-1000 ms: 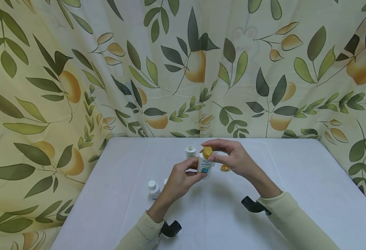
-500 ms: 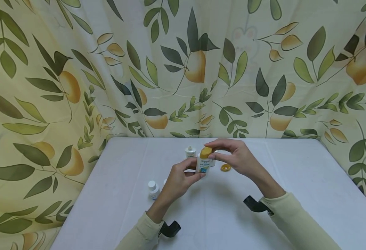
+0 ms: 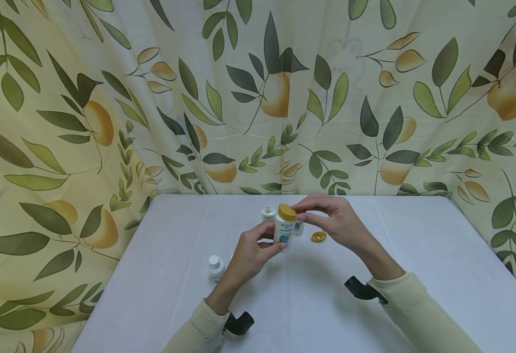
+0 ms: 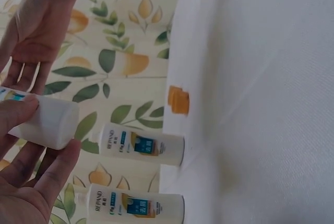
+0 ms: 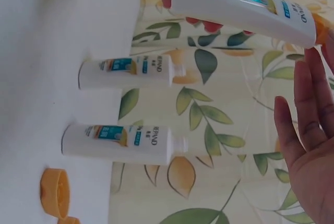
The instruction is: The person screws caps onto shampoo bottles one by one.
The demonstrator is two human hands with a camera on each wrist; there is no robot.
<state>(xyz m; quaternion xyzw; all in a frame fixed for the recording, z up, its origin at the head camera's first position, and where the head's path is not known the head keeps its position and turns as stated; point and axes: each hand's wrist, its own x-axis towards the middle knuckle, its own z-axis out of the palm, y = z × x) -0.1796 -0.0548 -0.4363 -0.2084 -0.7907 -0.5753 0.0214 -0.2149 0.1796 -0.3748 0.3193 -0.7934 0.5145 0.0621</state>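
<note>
My left hand [image 3: 252, 247] grips a white shampoo bottle [image 3: 283, 232] by its sides, upright above the table, its printed label towards me. On top of it sits a yellow-orange cap [image 3: 286, 212]. The thumb and index finger of my right hand [image 3: 331, 218] pinch the right edge of this cap; in the right wrist view the other fingers stretch out below the cap [image 5: 322, 28]. Beyond the held bottle stand two similar bottles with bare necks, one [image 5: 128, 72] beside the other [image 5: 117, 143]. A loose orange cap [image 3: 318, 237] lies to their right.
At the left, a small white bottle [image 3: 216, 267] with a white cap stands on the white table [image 3: 310, 314]; something white beside it is mostly hidden by my left wrist. A second orange cap [image 5: 69, 220] shows at the right wrist view's lower edge. A leaf-patterned curtain [image 3: 249, 122] hangs behind.
The held bottle has shifted slightly left and turned a little, showing more of its cap. My right hand has moved slightly right, from over the cap to its right edge.
</note>
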